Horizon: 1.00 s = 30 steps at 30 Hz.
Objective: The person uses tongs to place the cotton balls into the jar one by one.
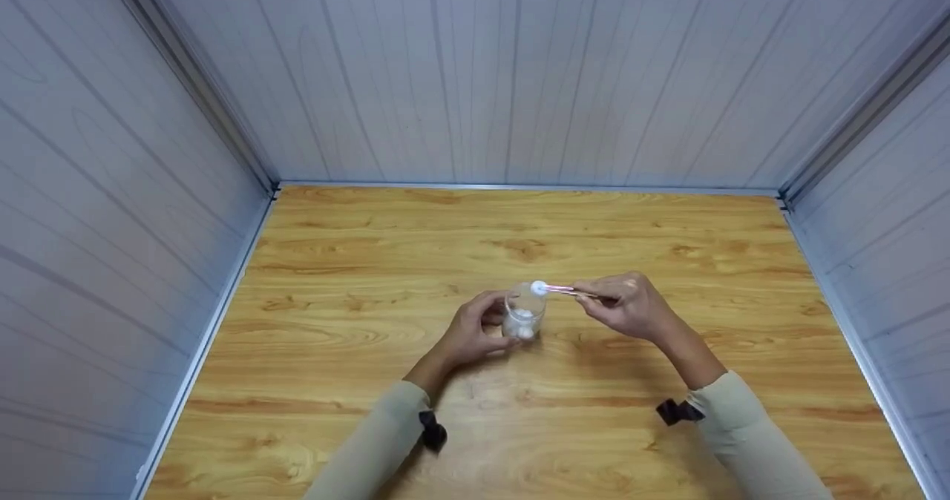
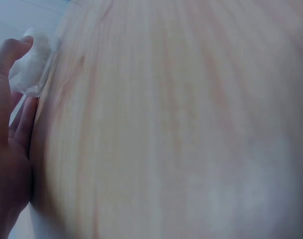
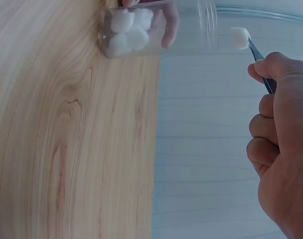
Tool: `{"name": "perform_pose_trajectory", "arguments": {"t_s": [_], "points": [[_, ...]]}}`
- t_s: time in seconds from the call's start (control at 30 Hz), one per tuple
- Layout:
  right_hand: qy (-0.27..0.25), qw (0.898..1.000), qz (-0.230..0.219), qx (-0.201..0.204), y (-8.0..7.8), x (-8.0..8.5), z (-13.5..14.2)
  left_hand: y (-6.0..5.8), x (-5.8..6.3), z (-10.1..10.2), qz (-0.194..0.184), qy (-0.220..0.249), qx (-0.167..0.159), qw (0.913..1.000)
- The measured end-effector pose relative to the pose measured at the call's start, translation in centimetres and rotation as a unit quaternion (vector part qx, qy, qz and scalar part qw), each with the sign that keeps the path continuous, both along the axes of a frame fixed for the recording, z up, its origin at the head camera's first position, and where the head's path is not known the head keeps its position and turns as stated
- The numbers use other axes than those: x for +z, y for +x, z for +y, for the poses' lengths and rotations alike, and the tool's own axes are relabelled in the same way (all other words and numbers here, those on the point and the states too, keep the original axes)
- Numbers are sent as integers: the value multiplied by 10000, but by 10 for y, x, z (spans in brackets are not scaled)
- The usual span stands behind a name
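A clear glass jar (image 1: 512, 311) stands on the wooden table, several white cotton balls (image 3: 129, 31) lying at its bottom. My left hand (image 1: 472, 331) holds the jar from the left, thumb at the near side and fingers round the far side. In the left wrist view, the thumb (image 2: 17, 50) overlaps the cotton-filled jar. My right hand (image 1: 631, 306) pinches slim tweezers (image 3: 257, 56) between thumb and index finger, its other fingers curled in. At the tweezers' tips is one cotton ball (image 3: 239, 38), just beyond the jar's open mouth.
Wood-grain tabletop (image 1: 356, 262) spreads around both hands. Pale panel walls (image 1: 475, 77) rise at the back, left and right, with metal strips along the table's edges. Black straps (image 1: 432, 432) hang at both sleeve cuffs.
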State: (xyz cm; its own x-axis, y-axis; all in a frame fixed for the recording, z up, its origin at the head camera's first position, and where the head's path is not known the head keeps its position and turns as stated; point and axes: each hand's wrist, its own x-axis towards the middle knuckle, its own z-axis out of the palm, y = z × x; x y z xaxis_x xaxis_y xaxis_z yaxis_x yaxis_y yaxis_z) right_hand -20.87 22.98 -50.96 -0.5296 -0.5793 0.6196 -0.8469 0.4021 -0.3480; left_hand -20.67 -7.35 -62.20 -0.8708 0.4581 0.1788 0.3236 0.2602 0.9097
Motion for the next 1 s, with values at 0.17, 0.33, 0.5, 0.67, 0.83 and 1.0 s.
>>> {"name": "perform_pose_trajectory", "arguments": {"t_s": [0.17,0.33,0.5,0.67,0.83,1.0], "points": [[36,10000,-84,-31,1,-3,0,0,-1,0,-4,28,11,10000],[68,9999,-95,-14,3,-5,-2,0,0,0,-22,6,17,10000],[40,10000,22,-12,3,-6,-3,0,2,0,17,-58,3,10000],[146,9998,105,-96,3,-7,-3,1,2,0,66,-81,-4,9999],[213,9997,41,-117,3,-7,-3,1,0,0,27,36,27,10000],[228,9997,57,-80,3,-8,-3,1,-1,1,-8,165,27,9999]]}}
